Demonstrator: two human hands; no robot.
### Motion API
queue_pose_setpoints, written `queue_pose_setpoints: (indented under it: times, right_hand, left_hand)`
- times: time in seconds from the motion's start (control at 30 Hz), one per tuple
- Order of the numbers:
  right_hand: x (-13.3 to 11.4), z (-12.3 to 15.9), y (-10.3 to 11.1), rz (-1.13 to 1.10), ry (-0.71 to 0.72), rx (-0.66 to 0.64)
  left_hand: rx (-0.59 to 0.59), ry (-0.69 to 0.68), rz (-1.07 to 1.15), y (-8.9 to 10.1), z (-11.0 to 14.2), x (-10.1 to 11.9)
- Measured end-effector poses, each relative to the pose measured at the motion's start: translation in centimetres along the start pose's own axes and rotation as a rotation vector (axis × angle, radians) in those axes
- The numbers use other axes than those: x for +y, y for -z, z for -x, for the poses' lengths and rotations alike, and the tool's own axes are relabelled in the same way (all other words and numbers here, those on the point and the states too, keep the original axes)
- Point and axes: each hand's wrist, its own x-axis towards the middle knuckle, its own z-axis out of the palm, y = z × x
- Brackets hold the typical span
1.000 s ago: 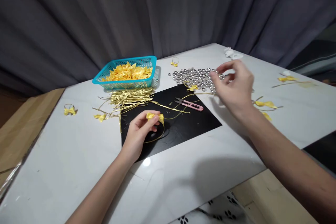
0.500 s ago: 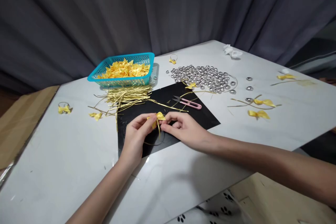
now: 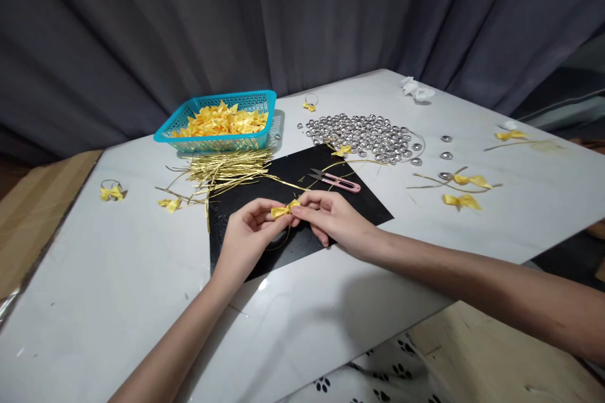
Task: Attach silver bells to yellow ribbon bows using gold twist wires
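Observation:
Between both hands, over the black mat (image 3: 236,227), is a small yellow ribbon bow (image 3: 285,209). My left hand (image 3: 253,227) pinches its left side with thumb and fingers. At the bow's right end, the thumb and fingertips of my right hand (image 3: 331,217) are closed on it. A thin gold tie (image 3: 285,239) curves down below the bow; its upper part is hidden by the fingers. Just beyond my right hand lie pink-handled thread snips (image 3: 336,181), blades pointing left.
A blue basket (image 3: 215,140) of yellow bows stands at the back left, with a bundle of gold ties (image 3: 227,167) before it. Silver domed beads (image 3: 362,135) are heaped at the back centre. Loose bows (image 3: 462,201) lie right; a bow with a wire ring (image 3: 112,192) lies left.
The bow has turned from tilted to nearly level, its front now facing me. My right thumb has moved up onto it, and the gold tie is now mostly behind the fingers.

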Motion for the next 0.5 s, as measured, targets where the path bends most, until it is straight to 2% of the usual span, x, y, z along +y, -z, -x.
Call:
queue_pose_setpoints:
  times: [0.2,0.5]
  right_hand:
    - [0.58,-0.40,0.19,-0.089,-0.006,0.039]
    - [0.44,-0.35,0.33,-0.153,-0.009,-0.021]
  left_hand:
    - [0.002,-0.003,-0.013,-0.17,0.09,-0.08]
    - [-0.023,-0.025,-0.084,-0.10,0.16,0.09]
